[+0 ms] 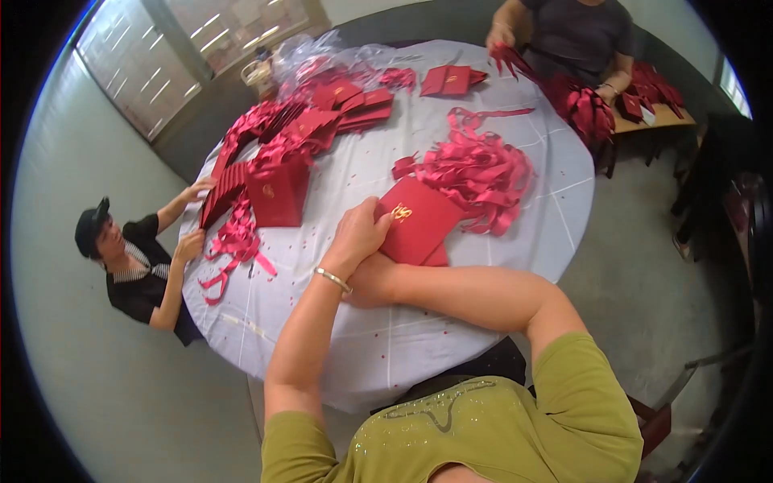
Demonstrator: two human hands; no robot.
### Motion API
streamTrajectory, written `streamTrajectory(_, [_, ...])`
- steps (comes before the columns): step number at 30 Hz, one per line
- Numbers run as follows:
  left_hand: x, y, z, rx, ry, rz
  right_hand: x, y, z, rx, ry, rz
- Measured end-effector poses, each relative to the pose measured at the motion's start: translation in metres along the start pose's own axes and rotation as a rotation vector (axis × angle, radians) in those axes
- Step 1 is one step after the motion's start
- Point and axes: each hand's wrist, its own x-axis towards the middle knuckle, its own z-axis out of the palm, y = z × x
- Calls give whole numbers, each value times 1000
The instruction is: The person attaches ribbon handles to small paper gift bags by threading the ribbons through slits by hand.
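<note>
My left hand (pixel 360 232), with a bracelet at its wrist, is closed on a small stack of flat red paper bags (pixel 420 216). A gold emblem marks the top one, and the thumb lies over its left edge. My right forearm crosses from the right, so my right hand (pixel 372 279) sits beneath the left wrist by the stack's lower edge; its fingers are hidden. Just beyond the stack lies a loose heap of pinkish-red ribbon (pixel 475 173).
A white-covered round table (pixel 338 354) carries piled red bags (pixel 310 129), more ribbon (pixel 237 237) and clear plastic (pixel 314 60). A person in a black cap (pixel 133 266) handles bags at left; another person (pixel 584 36) holds ribboned bags at far right, near a wooden stool (pixel 672 119).
</note>
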Motion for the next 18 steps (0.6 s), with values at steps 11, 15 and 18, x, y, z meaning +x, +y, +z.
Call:
streamTrajectory(11, [-12,0,9,-223,483,152,-2,17,30,-115,-48,-106])
streamTrajectory(15, [-22,9,3,-61,325,185,0,21,47,-45,-3,-132])
streamTrajectory(18, [-19,17,8,271,540,393,-2,27,56,-182,28,-206])
